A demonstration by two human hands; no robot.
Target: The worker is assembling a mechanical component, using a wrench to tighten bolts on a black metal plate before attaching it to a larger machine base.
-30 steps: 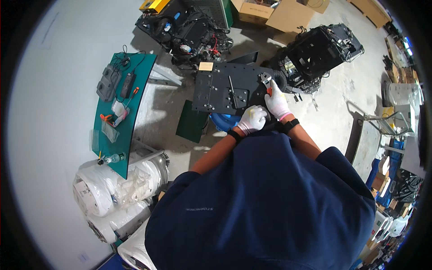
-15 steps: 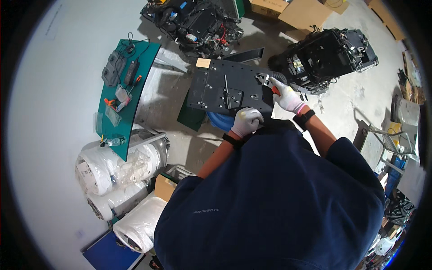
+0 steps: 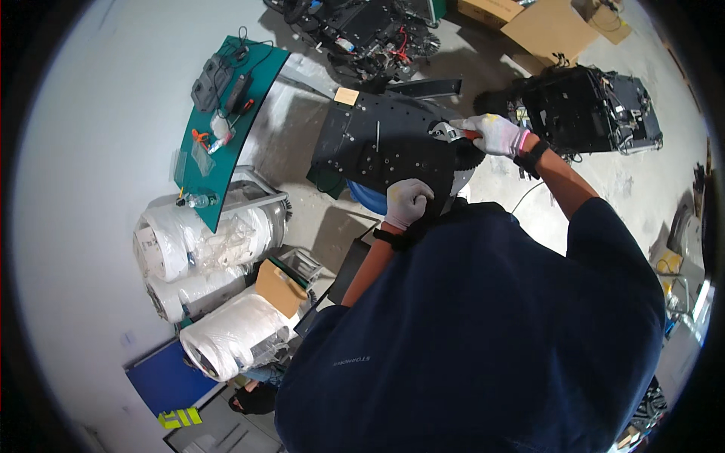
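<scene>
A black metal panel (image 3: 343,140) with many holes and bolts lies before me. My right hand (image 3: 498,136), in a white glove, is closed round the red handle of an adjustable wrench (image 3: 445,133). The wrench's jaws are over the panel's far right corner; whether they grip a bolt is too small to tell. My left hand (image 3: 406,204), also gloved, is at the panel's near edge with its fingers curled in. What those fingers hold, if anything, is hidden. A thin metal rod (image 3: 378,136) is on the panel, and a small tan card (image 3: 346,96) lies at its far left corner.
A green table (image 3: 249,106) with tools and cables stands at the left. Wrapped white cylindrical units (image 3: 226,332) are below it. Black machine chassis stand ahead (image 3: 370,38) and at the right (image 3: 578,109). Cardboard boxes (image 3: 547,30) are at the back. A blue object (image 3: 366,198) shows under the panel.
My right hand has swung outward to the right, turning the wrench from a slant to nearly level, its jaws still at the panel's corner. My left hand stays at the near edge. The view has shifted.
</scene>
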